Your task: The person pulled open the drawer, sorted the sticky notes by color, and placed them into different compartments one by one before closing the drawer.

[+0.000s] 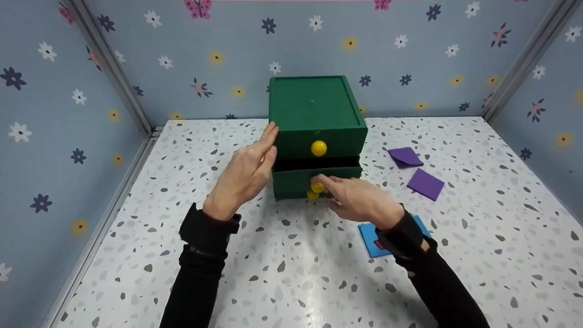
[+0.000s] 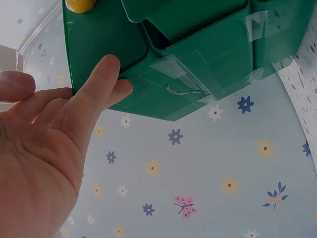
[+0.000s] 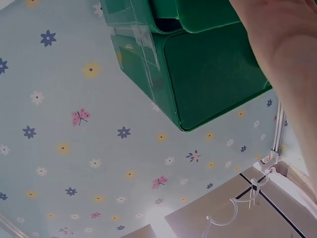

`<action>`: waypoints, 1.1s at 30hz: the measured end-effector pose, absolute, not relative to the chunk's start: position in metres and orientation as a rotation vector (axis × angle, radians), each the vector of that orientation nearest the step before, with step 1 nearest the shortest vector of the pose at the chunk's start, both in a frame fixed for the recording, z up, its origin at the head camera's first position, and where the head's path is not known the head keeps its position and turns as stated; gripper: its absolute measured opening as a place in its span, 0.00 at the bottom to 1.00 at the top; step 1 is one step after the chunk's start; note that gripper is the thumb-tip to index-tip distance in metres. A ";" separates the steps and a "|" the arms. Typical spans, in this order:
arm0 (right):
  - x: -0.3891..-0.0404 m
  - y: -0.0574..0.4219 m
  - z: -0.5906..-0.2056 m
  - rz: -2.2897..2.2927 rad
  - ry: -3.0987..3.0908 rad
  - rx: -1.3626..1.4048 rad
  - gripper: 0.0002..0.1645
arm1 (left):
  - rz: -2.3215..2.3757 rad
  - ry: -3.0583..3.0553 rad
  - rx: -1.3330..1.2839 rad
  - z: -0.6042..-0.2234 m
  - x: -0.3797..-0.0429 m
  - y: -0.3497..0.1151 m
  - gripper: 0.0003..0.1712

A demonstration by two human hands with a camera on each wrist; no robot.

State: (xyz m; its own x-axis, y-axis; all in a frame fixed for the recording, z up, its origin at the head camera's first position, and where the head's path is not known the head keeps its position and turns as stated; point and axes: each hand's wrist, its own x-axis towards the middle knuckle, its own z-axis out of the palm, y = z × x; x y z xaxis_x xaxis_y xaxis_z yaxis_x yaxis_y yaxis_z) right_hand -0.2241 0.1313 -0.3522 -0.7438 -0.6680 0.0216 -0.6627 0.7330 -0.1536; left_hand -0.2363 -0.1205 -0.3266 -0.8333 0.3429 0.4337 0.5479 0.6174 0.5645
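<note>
near the back of a speckled white tabletop [image 1: 273, 278], just before a blue wall [image 1: 300, 43] printed with flowers and butterflies, stands a green chest of drawers [image 1: 314, 102]. its upper drawer front [image 1: 296, 145] is flush with the body and carries a round yellow knob [image 1: 319, 148]. beneath it, a lower drawer [image 1: 291, 184] sits partly pulled out, with a dark gap above its rim; its inside is too dark to read. another yellow ball [image 1: 312, 195] shows just below that drawer's own yellow knob [image 1: 317, 187]. the left hand [image 1: 243, 175] is flat and straight-fingered, its fingertips touching the chest's upper left front edge. the right hand [image 1: 362, 200] has its fingers curled round the lower drawer's knob, the index finger lying over the top. clear tape [image 2: 183, 79] runs along the side of the chest. to the right lie two purple squares: one creased piece [image 1: 405, 157] and, just beside it, a flatter piece [image 1: 426, 184]. under the right wrist, partly hidden, rests a blue flat item [image 1: 366, 237] with a small red patch [image 1: 380, 245]. both sleeves are black.
</note>
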 end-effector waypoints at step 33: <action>-0.197 0.123 -0.336 -0.166 2.850 -1.104 0.08 | -1.034 -2.547 -0.729 -0.326 -0.236 -0.120 0.28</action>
